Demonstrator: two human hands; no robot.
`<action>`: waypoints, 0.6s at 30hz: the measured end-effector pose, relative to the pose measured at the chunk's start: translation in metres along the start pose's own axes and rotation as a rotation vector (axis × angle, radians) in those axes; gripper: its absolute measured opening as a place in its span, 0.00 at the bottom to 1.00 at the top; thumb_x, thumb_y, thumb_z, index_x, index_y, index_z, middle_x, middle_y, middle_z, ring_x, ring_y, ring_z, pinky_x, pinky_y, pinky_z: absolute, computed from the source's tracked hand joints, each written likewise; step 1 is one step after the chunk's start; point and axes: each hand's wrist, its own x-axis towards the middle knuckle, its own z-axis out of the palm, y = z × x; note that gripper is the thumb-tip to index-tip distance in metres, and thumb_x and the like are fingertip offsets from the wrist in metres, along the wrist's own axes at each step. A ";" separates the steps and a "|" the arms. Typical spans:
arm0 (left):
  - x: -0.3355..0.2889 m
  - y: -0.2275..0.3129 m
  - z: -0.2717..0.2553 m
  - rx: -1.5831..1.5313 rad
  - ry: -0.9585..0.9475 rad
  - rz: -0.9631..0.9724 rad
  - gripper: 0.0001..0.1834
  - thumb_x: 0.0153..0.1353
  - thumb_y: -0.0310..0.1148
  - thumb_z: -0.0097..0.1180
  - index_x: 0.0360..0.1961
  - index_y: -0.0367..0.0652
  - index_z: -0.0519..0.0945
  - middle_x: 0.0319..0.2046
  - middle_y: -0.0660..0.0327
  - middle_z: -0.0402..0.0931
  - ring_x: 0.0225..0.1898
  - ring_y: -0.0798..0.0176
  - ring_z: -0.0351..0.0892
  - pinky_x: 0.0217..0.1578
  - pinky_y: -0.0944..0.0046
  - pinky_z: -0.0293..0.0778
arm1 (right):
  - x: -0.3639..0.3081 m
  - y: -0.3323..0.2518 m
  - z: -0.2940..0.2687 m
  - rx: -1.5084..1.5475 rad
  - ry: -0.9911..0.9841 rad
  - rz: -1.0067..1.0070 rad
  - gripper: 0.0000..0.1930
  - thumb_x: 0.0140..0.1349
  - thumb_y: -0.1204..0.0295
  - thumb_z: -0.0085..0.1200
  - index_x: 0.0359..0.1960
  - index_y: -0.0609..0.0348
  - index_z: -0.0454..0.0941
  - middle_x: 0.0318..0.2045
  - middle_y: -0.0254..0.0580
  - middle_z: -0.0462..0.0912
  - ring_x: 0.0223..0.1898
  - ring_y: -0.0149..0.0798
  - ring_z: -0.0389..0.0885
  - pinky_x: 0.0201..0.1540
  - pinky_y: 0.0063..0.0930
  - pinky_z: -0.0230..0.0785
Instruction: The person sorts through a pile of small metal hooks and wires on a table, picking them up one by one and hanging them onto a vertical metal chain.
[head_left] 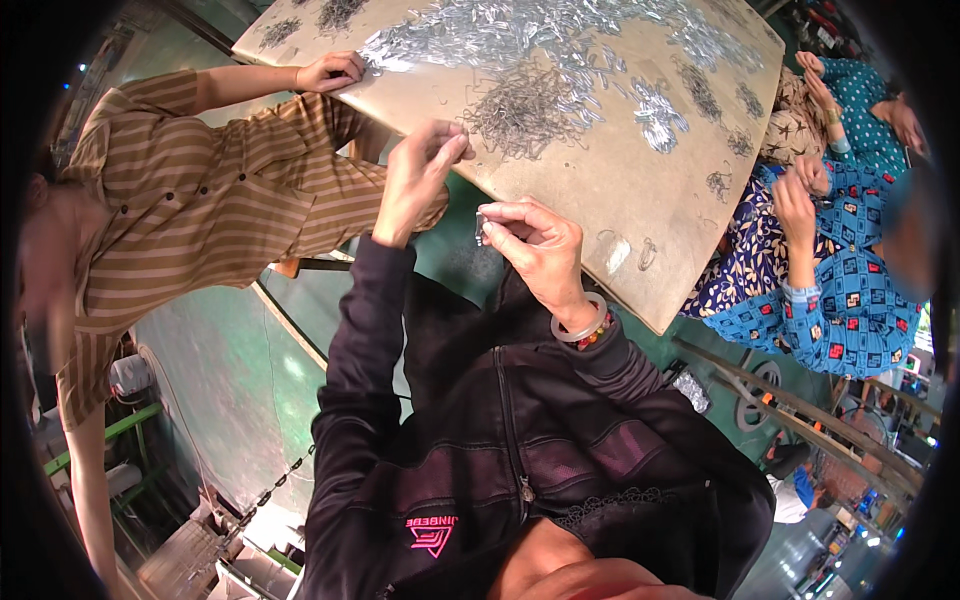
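My right hand, with a pale bangle and a beaded bracelet at the wrist, is held in front of the table's near edge. Between its thumb and fingertips it pinches a small, narrow metal piece; its exact kind is too small to tell. My left hand is slightly blurred, up at the table edge beside a tangled pile of thin dark bent wire pieces. Its fingers are drawn together, and what they hold, if anything, I cannot make out. Both hands are apart from each other.
The tan table bears a wide spread of shiny metal pieces and smaller wire heaps. A person in a striped outfit leans in at left, one hand on the table. Others in patterned clothes sit at right.
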 end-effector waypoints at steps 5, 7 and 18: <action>-0.066 0.043 -0.002 -0.257 -0.059 0.038 0.06 0.61 0.26 0.54 0.36 0.35 0.73 0.36 0.60 0.75 0.42 0.69 0.74 0.45 0.69 0.70 | -0.001 0.007 0.000 0.048 0.042 -0.032 0.10 0.54 0.88 0.53 0.38 0.69 0.79 0.33 0.38 0.79 0.32 0.28 0.80 0.36 0.17 0.73; -0.077 0.044 0.002 0.018 -0.004 0.180 0.05 0.56 0.24 0.57 0.33 0.37 0.75 0.35 0.58 0.75 0.41 0.62 0.75 0.43 0.66 0.70 | -0.001 0.003 0.002 0.102 0.058 -0.012 0.10 0.54 0.88 0.53 0.38 0.69 0.79 0.33 0.39 0.79 0.33 0.28 0.80 0.37 0.17 0.73; -0.086 0.035 0.032 -0.086 0.288 0.275 0.05 0.58 0.17 0.52 0.35 0.36 0.74 0.36 0.57 0.79 0.37 0.64 0.78 0.40 0.68 0.74 | 0.007 -0.007 -0.008 -0.149 0.000 -0.343 0.11 0.54 0.87 0.54 0.39 0.68 0.78 0.38 0.42 0.78 0.38 0.30 0.78 0.39 0.20 0.73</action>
